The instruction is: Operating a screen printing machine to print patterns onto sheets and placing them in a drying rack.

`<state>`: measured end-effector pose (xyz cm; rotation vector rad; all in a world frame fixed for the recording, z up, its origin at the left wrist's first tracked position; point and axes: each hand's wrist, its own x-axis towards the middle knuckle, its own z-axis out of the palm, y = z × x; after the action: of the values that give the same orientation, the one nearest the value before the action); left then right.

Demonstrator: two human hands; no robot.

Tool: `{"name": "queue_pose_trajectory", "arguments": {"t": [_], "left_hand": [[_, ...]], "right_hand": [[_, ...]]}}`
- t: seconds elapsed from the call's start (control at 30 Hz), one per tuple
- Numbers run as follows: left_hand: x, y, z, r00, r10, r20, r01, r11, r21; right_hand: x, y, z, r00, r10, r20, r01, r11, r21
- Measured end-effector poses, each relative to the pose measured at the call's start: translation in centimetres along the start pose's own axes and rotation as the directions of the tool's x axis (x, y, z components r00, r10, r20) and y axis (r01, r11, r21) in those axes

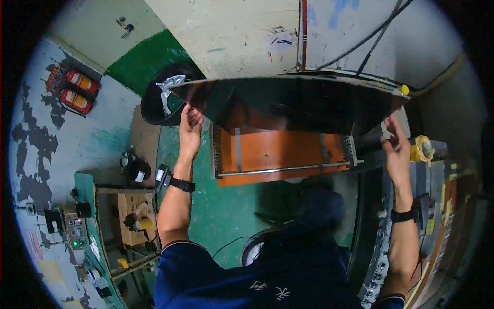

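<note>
A large dark glossy panel (288, 103) spans the space in front of me, its upper edge thin and pale. My left hand (191, 123) grips its left end, fingers curled at the edge. At the opposite end my right hand (396, 147) holds the right edge, with fingertips against it and the thumb lower down. Part of the grip on each side is hidden behind the panel. Below and partly covered by it stands a rack (280, 169) with a metal bar and coil-like side rails, over an orange sheet (267, 149).
A black bin (149, 105) with silvery wrapping stands at the far left, near red fire extinguishers (77, 98) on the wall. To the left is a green-framed shelf (98, 221). A yellow tape roll (423, 148) sits at the right bench. Near my body is a round container (252, 250).
</note>
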<state>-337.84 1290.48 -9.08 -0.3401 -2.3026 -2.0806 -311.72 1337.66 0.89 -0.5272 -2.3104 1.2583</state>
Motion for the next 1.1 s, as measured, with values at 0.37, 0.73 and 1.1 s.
{"name": "queue_pose_trajectory", "arguments": {"t": [0.37, 0.73, 1.1], "left_hand": [[-0.2, -6.7, -1.5, 0.995, -0.025, -0.096, 0.018, 0.997, -0.078], [-0.8, -6.0, -1.6, 0.997, 0.031, -0.075, -0.033, 0.999, -0.027], [-0.7, -6.9, -1.6, 0.998, 0.065, -0.017, -0.064, 0.997, 0.032]], "right_hand": [[2.1, 0.4, 4.8, 0.993, 0.05, 0.109, -0.058, 0.996, 0.07], [8.3, 3.0, 6.2, 0.972, 0.08, 0.221, -0.118, 0.98, 0.163], [8.4, 8.3, 7.2, 0.979, 0.037, 0.2, -0.08, 0.975, 0.209]]}}
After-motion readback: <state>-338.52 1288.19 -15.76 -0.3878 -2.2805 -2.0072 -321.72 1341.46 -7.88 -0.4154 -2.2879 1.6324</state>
